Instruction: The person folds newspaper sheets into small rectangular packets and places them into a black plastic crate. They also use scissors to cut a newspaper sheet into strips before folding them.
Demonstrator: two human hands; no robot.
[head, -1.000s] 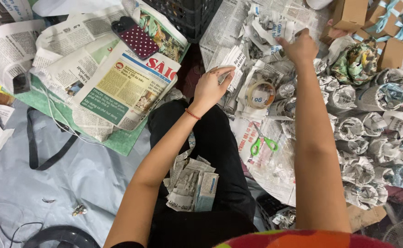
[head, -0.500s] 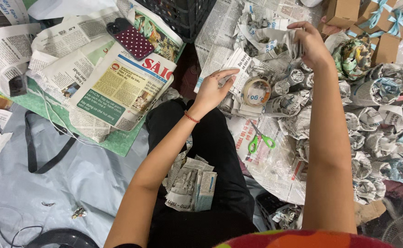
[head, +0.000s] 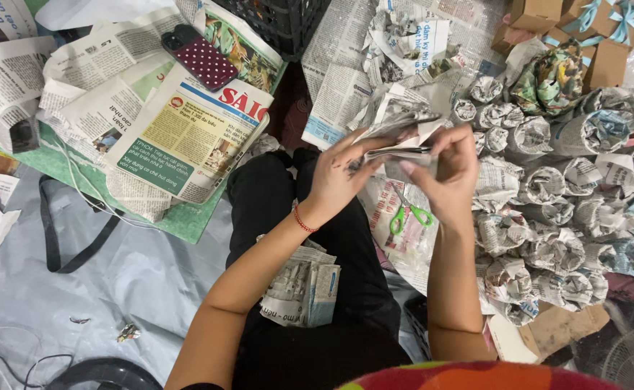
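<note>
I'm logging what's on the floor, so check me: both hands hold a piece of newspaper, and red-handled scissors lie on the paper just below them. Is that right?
Not quite. In the head view the scissors have green handles, not red. The rest stands: the left hand and right hand both hold a piece of newspaper, and the scissors lie on the paper just below them.

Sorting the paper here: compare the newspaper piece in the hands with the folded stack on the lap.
The newspaper piece is crumpled and held up by both hands; the folded stack lies flat and untouched on the lap. The piece is loose and ragged-edged; the stack is squared. Both are printed newsprint.
</note>
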